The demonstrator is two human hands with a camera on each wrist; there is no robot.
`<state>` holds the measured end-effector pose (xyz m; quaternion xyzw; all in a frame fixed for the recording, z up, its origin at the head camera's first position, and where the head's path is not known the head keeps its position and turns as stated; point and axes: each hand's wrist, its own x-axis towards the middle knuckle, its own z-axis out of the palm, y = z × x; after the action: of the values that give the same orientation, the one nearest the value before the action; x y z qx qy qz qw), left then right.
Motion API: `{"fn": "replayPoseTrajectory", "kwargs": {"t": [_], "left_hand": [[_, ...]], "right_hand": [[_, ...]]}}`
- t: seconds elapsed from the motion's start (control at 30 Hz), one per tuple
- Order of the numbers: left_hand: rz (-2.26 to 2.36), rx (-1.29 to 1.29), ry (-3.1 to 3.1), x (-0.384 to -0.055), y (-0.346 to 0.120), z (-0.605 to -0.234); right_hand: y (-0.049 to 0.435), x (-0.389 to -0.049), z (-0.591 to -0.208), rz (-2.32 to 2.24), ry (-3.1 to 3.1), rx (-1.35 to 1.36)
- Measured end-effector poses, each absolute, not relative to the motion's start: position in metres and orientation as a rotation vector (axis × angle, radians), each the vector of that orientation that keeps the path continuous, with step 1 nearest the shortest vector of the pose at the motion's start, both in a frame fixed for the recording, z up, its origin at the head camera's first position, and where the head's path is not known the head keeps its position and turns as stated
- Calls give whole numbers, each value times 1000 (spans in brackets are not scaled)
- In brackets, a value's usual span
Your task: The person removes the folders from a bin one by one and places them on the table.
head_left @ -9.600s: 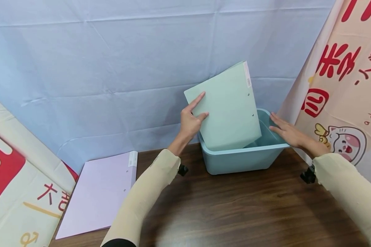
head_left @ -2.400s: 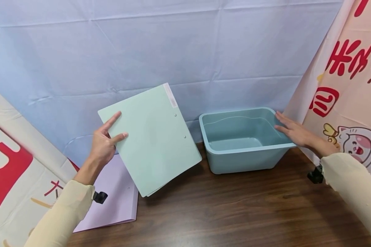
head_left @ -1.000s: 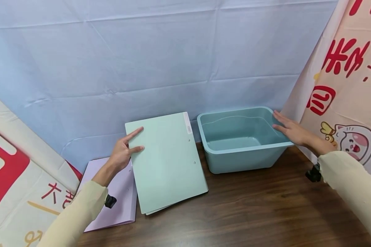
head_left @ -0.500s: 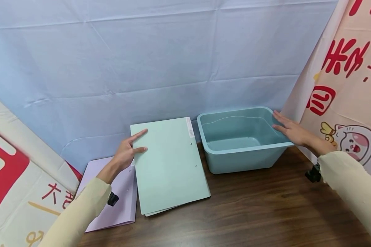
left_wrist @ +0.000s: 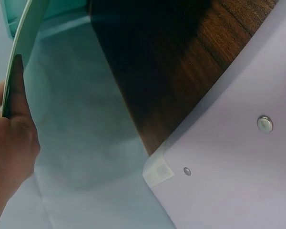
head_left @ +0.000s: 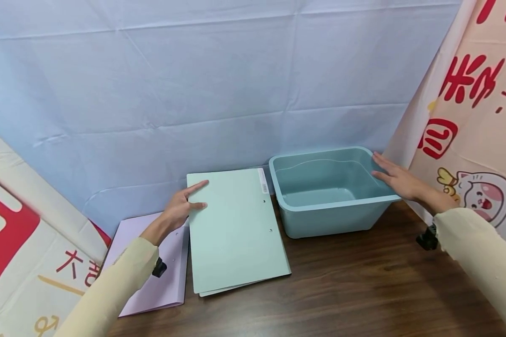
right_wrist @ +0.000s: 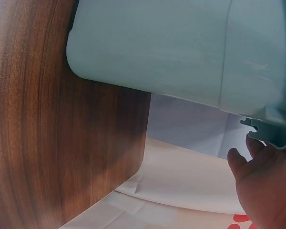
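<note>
My left hand [head_left: 180,207] pinches the left edge of a pale green file folder [head_left: 238,234]. Thumb and index finger lie on its front; other fingers go behind it. The left wrist view shows that folder [left_wrist: 25,36] almost edge-on beside the hand [left_wrist: 14,148]. Tilted, it stands low over the table, between a lilac file folder [head_left: 149,267] and a blue-green plastic bin [head_left: 331,220]. My right hand [head_left: 405,182] holds the bin's right rim, thumb and index finger over its inner side. In the right wrist view, fingertips of that hand [right_wrist: 262,176] curl below the rim outside.
Dark wooden tabletop [head_left: 341,281] spreads in front of the bin. A pale blue cloth [head_left: 194,93] hangs directly behind. Printed banners flank both sides, the right one [head_left: 468,140] close to my right hand. The lilac folder lies flat under my left forearm.
The green folder was in the bin at first, then held up at the left. Over the last second my left hand lowers it and shifts it slightly right. The right hand stays put.
</note>
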<state>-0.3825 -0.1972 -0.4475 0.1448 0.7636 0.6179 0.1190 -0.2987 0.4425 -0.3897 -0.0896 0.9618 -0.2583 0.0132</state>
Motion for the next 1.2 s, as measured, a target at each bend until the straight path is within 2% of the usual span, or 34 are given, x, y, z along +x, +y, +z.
{"fn": "replayPoseTrajectory", "kwargs": {"t": [1.2], "left_hand": [[1530, 338, 2222, -388, -194, -494]], "right_hand": [[444, -297, -390, -795, 2993, -269]]}}
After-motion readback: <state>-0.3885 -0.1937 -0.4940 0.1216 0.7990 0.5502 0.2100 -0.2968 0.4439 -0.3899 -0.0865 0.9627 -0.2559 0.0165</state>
